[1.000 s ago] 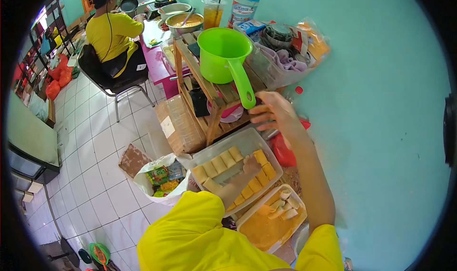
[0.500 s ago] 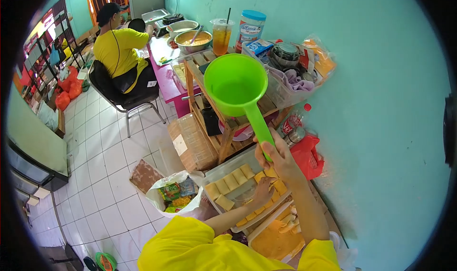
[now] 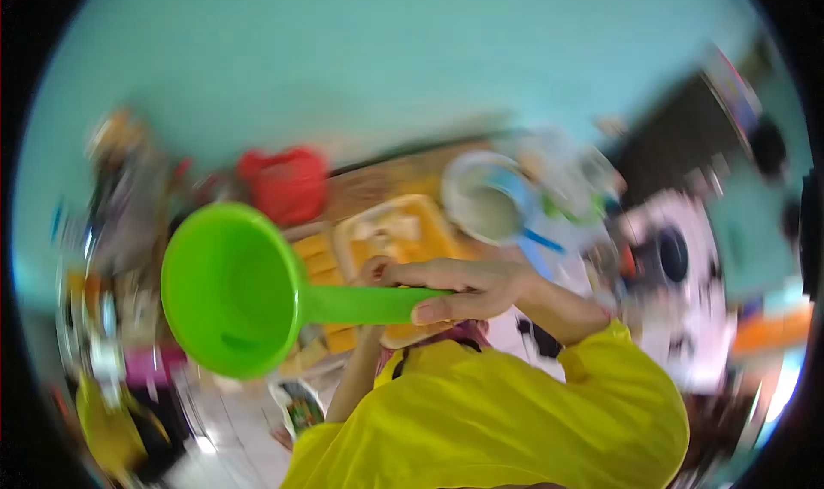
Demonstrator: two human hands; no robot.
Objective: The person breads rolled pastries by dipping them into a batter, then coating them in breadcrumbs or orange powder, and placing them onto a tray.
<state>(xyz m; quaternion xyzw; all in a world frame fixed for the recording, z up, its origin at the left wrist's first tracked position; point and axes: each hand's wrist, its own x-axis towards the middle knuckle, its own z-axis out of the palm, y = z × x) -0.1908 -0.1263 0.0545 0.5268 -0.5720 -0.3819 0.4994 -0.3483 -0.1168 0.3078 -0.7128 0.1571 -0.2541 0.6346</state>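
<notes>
A bright green plastic dipper (image 3: pixel 232 291) is held up in front of me, its round bowl to the left. My right hand (image 3: pixel 481 287) is closed around the end of its handle. Behind the handle, my left hand (image 3: pixel 374 270) is partly hidden and blurred, near a tray of orange-yellow pieces (image 3: pixel 322 261); whether its fingers grip anything does not show. Beyond it lies a yellow-orange tub (image 3: pixel 348 244) with pale pieces inside.
A white bucket (image 3: pixel 455 184) with a blue-handled dipper (image 3: pixel 542 240) stands to the right of the tub. A red plastic bag (image 3: pixel 285 184) sits by the wall. At lower left, a person in yellow (image 3: pixel 107 429) is blurred.
My view has swung right, bringing the white bucket into sight. My right hand still holds the green dipper, now turned with its bowl to the left.
</notes>
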